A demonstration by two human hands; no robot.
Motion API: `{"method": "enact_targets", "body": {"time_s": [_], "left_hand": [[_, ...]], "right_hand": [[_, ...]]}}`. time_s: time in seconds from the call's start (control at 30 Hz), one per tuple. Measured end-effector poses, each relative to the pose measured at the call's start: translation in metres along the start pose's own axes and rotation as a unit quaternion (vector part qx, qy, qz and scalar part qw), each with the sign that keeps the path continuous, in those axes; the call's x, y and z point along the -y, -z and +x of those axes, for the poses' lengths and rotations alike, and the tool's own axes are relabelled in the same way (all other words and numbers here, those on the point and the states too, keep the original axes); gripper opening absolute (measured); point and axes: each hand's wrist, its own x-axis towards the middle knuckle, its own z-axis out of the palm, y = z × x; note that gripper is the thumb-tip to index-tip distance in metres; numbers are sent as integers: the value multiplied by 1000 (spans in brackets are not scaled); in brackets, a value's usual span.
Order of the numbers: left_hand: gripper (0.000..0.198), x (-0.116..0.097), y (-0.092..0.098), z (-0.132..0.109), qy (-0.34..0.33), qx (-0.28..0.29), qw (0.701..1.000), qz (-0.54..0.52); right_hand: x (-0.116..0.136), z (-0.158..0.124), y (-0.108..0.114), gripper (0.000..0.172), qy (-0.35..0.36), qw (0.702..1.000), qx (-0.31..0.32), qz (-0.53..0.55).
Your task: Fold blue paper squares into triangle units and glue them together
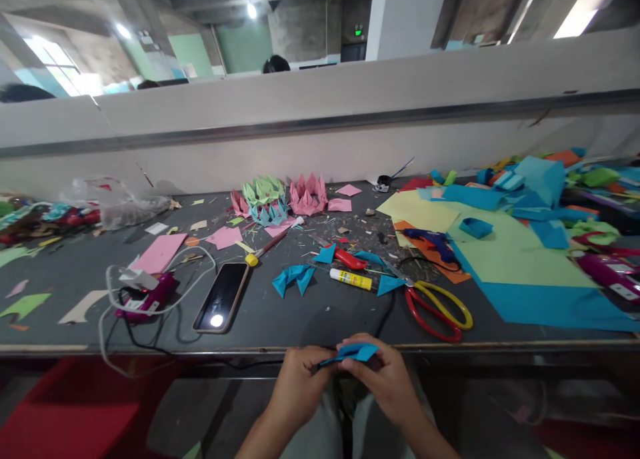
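Note:
Just in front of the table's near edge, a piece of folded blue paper (364, 352) is pinched between my two hands. My left hand (303, 379) closes its thumb and fingers on the paper's left end. On the other side, my right hand (383, 372) grips it near the pointed right end. Past the edge lie folded blue paper pieces (294, 279), a yellow glue stick (353, 279), a red-handled cutter (349, 258) and scissors (435, 309) with red and yellow handles.
Left on the table are a phone (223, 298), a purple power strip (146, 298) and its white cable. Folded paper crowns (307, 196) stand at the back. To the right lie a blue glue gun (433, 242) and large yellow paper sheets (520, 252). A wall rises behind.

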Motion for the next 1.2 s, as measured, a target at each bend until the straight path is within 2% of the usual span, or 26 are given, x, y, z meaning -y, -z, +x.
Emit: {"method": "enact_targets", "body": {"time_s": [0.1, 0.17, 0.27, 0.33, 0.53, 0.6, 0.73, 0.83, 0.93, 1.03, 1.1, 1.13, 1.2], "left_hand": [[18, 1, -1, -2, -19, 16, 1000, 4], [18, 5, -3, -2, -19, 31, 999, -10], [23, 12, -6, -3, -8, 42, 998, -35], [25, 18, -7, -4, -3, 31, 998, -52], [16, 24, -4, -4, 6, -70, 997, -20], [19, 23, 1, -1, 5, -108, 994, -33], [38, 24, 25, 13, 1, -181, 981, -66], [40, 32, 48, 31, -44, -252, 966, -43], [40, 44, 61, 47, -68, -283, 956, 37], [32, 53, 59, 53, -67, -263, 954, 124], [22, 55, 55, 52, -81, -246, 949, 179], [18, 56, 53, 51, -92, -245, 944, 203], [15, 57, 50, 50, -116, -262, 929, 232]], "right_hand": [[0, -2, 1, 14, 13, 1000, -1, -11], [0, -3, 1, 16, 21, 999, -24, -21], [1, -3, 2, 21, -3, 996, -79, -44], [1, -4, 3, 23, -17, 995, -87, -55], [-8, -11, 11, 25, -16, 997, -42, -69], [-13, -12, 15, 27, -3, 996, -41, -77], [-18, -10, 26, 28, 6, 994, -64, -87], [-12, -2, 38, 31, 9, 991, -93, -92], [5, 17, 50, 31, 37, 988, -98, -113], [30, 54, 53, 31, 85, 975, -87, -186], [45, 89, 48, 31, 99, 941, -47, -321], [50, 107, 43, 30, 101, 903, -8, -417], [53, 143, 32, 19, 96, 878, 35, -468]]}}
